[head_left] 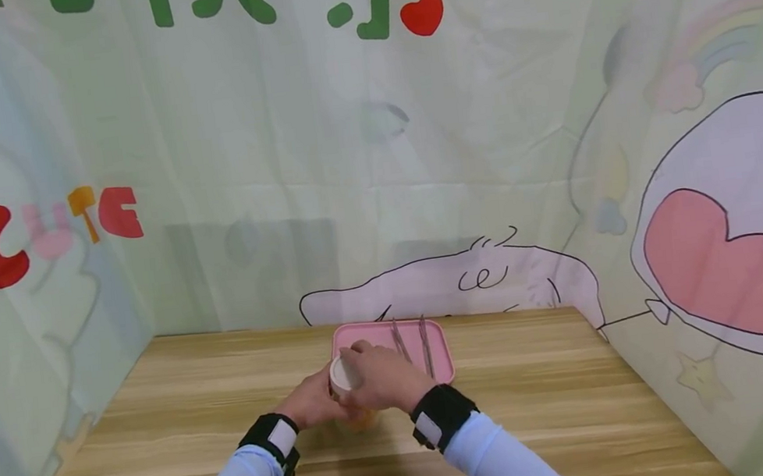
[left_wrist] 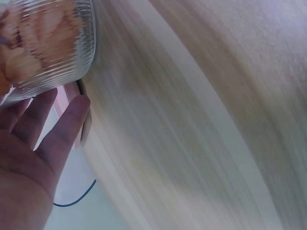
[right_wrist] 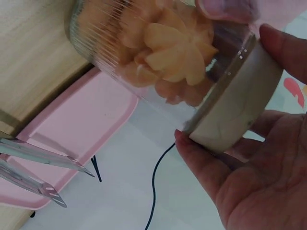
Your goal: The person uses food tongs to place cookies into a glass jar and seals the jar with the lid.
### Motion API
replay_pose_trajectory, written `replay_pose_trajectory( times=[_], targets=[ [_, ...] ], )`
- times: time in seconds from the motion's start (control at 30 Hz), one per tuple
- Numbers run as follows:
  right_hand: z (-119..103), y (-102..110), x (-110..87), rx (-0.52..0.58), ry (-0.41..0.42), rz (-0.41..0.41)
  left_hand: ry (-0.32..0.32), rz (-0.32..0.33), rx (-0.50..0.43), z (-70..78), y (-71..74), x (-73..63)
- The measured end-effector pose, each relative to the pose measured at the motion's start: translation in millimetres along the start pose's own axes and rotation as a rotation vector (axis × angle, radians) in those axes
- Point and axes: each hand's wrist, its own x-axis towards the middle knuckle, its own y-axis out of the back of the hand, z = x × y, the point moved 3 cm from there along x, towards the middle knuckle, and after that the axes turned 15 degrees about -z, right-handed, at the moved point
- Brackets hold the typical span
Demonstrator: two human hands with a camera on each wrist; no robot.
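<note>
A clear ribbed jar (left_wrist: 88,50) with a pale lid (right_wrist: 235,103) is held between both hands above the wooden table. Flower-shaped orange-yellow cookies (right_wrist: 177,48) show through its wall. My left hand (head_left: 311,401) grips the jar's side; in the left wrist view its fingers (left_wrist: 67,120) reach around the jar. From above, my right hand (head_left: 386,376) grips the lid, with thumb and fingers spread around its edge in the right wrist view. The lid sits on the jar's mouth.
Just behind the hands, a pink tray (head_left: 443,360) lies on the wooden table (head_left: 228,381). Two metal utensils that look like tongs or tweezers (head_left: 426,343) rest on it side by side. A printed cloth (head_left: 239,168) hangs around the table's back and sides.
</note>
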Motion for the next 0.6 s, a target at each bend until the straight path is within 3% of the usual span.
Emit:
replay_pose_trajectory(
  times=[0.23,0.6],
  targets=[
    [0.4,-5.7,-0.6,-0.009,-0.027,0.027,-0.004,0.001,0.065,1.4,0.7,-2.0],
    [-1.4,-8.0,-2.7,0.011,-0.030,0.067,-0.026,0.010,0.072,-1.3,-0.1,-1.7]
  ],
)
